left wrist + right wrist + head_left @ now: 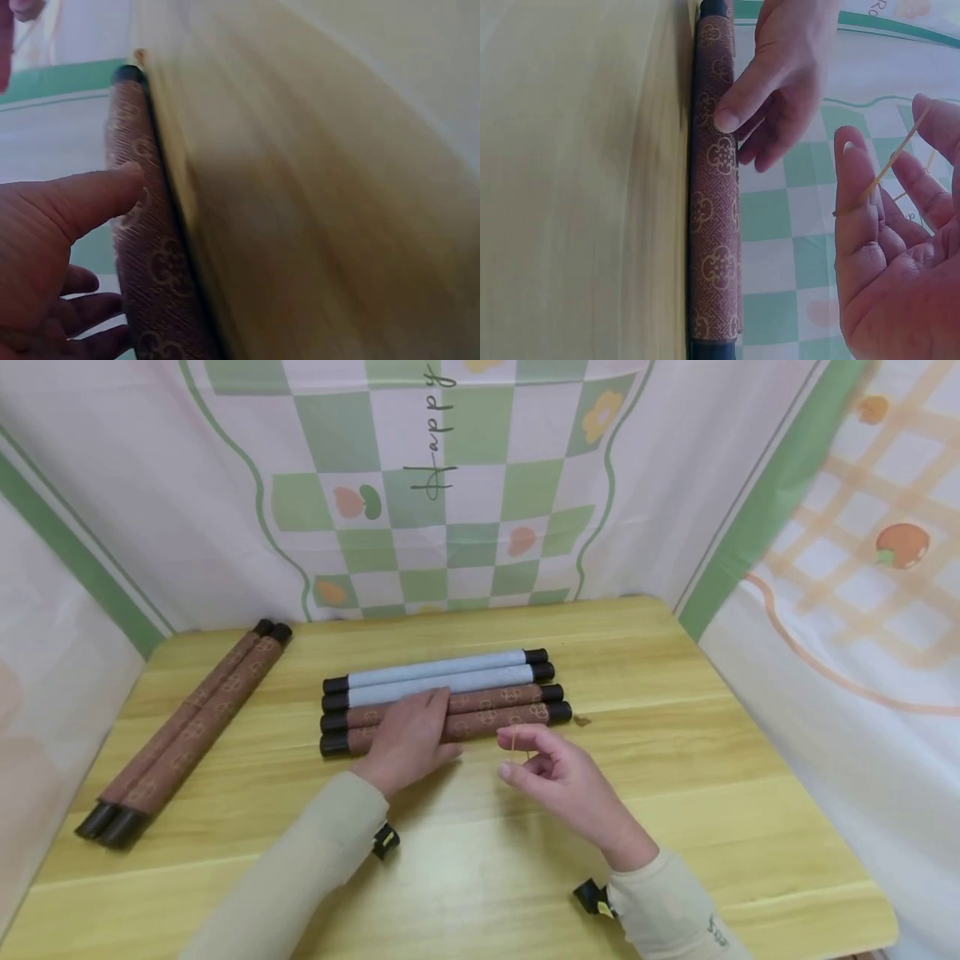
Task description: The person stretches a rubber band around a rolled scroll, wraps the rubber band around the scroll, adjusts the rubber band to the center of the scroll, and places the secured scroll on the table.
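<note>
Four black-capped fabric scrolls lie side by side at the table's middle: two pale blue scrolls at the back and two brown patterned scrolls in front. Across the brown pair rests my left hand, fingertips near the blue ones. Its thumb lies by the front brown scroll in the left wrist view. My right hand is just off the scrolls' front right end. A thin yellow rubber band is looped round its thumb and bent fingers, stretched between them.
Another pair of brown scrolls lies slantwise at the table's left. A small brown scrap sits by the scrolls' right end. Printed cloth hangs behind the wooden table and at both sides.
</note>
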`<state>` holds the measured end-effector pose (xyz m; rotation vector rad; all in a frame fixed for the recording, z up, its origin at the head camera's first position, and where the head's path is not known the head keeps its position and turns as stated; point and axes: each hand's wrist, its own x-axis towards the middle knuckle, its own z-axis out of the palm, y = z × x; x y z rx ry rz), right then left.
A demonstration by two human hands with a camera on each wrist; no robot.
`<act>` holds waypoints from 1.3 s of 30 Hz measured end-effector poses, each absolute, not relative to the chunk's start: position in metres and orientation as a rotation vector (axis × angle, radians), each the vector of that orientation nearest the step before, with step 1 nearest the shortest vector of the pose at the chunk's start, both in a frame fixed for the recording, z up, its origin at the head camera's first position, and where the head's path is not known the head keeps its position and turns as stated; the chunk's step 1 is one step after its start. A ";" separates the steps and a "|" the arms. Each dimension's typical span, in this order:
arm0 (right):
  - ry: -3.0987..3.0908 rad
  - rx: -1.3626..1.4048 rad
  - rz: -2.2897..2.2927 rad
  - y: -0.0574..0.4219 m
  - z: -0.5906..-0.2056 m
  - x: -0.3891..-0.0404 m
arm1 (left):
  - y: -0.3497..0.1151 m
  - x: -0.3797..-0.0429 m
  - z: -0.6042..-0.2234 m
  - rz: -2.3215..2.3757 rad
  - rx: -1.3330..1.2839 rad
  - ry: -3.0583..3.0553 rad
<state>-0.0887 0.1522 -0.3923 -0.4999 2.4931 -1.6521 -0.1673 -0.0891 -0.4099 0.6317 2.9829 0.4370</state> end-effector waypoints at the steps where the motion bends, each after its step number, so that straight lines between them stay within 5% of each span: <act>1: 2.509 -0.503 -1.634 0.151 -0.392 -0.088 | -0.089 -0.169 -0.411 0.407 0.641 2.986; 39: 2.531 -0.489 -1.579 0.145 -0.396 -0.079 | -0.105 -0.164 -0.416 0.277 0.751 3.023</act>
